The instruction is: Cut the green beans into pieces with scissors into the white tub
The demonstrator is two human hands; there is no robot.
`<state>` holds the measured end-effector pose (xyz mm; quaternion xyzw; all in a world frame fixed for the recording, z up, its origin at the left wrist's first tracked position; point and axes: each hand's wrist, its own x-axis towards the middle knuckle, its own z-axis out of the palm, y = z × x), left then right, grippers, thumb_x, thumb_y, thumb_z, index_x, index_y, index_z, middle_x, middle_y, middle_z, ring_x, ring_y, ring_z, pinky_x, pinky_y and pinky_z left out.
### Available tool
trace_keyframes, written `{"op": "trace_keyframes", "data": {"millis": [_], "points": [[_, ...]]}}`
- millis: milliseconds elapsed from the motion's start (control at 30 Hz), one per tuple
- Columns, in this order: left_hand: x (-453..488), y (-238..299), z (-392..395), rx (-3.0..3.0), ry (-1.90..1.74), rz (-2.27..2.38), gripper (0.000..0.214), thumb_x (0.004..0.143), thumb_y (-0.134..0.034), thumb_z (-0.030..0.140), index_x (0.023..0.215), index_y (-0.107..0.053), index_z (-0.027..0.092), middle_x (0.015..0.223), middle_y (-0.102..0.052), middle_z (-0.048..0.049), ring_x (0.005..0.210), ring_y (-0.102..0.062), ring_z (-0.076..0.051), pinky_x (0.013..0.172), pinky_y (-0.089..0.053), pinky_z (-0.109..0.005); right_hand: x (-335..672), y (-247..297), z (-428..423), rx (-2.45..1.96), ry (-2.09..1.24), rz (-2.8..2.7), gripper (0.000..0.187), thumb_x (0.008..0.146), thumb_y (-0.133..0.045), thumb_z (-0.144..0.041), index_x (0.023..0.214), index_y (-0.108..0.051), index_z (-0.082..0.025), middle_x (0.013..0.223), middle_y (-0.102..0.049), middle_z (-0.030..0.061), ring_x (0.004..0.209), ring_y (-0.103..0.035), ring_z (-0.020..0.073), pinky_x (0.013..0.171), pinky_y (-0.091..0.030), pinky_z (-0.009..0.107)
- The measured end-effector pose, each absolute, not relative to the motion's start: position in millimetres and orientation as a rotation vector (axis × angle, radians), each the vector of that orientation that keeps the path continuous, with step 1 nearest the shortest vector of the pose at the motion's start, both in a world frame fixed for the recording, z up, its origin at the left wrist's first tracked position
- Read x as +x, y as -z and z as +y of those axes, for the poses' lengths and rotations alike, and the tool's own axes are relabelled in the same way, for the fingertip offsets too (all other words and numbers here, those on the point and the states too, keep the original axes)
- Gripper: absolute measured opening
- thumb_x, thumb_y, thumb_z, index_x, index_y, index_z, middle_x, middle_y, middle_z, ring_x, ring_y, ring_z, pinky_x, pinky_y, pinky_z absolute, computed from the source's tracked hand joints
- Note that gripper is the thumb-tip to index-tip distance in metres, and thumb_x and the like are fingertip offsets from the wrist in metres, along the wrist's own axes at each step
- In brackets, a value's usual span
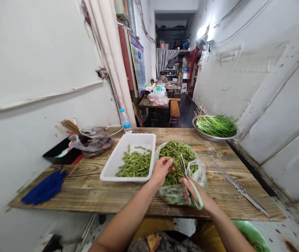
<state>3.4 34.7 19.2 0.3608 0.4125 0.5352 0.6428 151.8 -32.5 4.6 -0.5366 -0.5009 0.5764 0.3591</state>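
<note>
My left hand [162, 170] pinches a green edamame pod [175, 162] at its fingertips, over the near left part of a clear plastic bag [198, 171]. That bag is full of edamame pods [177, 148]. In my right hand [191, 190] is a pair of scissors [197, 196] with pale green handles, its blades pointing up and away, close to the pod. Left of the bag stands a white plastic tub [114, 164], with a layer of pods [136, 164] gathered toward its near right side.
A metal bowl [214, 137] of green stalks stands at the far right, metal skewers [240, 189] nearer. Leftward are a blue cloth [44, 187], a black tray [57, 154], a plastic bag [94, 140] and a water bottle [125, 122]. A person [162, 77] sits far back.
</note>
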Motion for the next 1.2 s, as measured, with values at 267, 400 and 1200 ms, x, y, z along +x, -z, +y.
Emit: {"op": "trace_keyframes", "data": {"millis": [267, 400, 1200], "points": [[-6, -18, 31, 1.277, -0.995, 1.058, 0.028, 0.073, -0.063, 0.042, 0.07, -0.06, 0.014, 0.056, -0.055, 0.0018, 0.051, -0.05, -0.01, 0.049, -0.036, -0.021, 159, -14, -36, -1.34, -1.484, -1.445, 0.043, 0.078, -0.05, -0.064, 0.082, -0.049, -0.021, 0.055, -0.046, -0.006, 0.044, -0.044, 0.0106, 0.042, -0.039, 0.023], [-12, -23, 26, 1.445, -0.926, 1.071, 0.025, 0.079, -0.055, 0.039, 0.081, -0.063, 0.016, 0.059, -0.057, 0.0007, 0.054, -0.052, -0.012, 0.053, -0.038, -0.022, 160, -10, -36, -1.324, -1.486, -1.493, 0.04, 0.082, -0.048, -0.061, 0.084, -0.051, -0.021, 0.052, -0.044, -0.0068, 0.042, -0.042, 0.01, 0.041, -0.038, 0.023], [-22, -29, 24, 1.354, -0.75, 1.028, 0.05, 0.068, -0.061, 0.059, 0.072, -0.064, 0.01, 0.045, -0.033, 0.0069, 0.044, -0.026, -0.006, 0.046, -0.017, -0.021, 148, -20, -43, -1.249, -1.613, -1.439, 0.049, 0.075, -0.049, -0.068, 0.079, -0.048, -0.019, 0.054, -0.046, -0.0072, 0.038, -0.044, 0.0067, 0.035, -0.037, 0.019]]}}
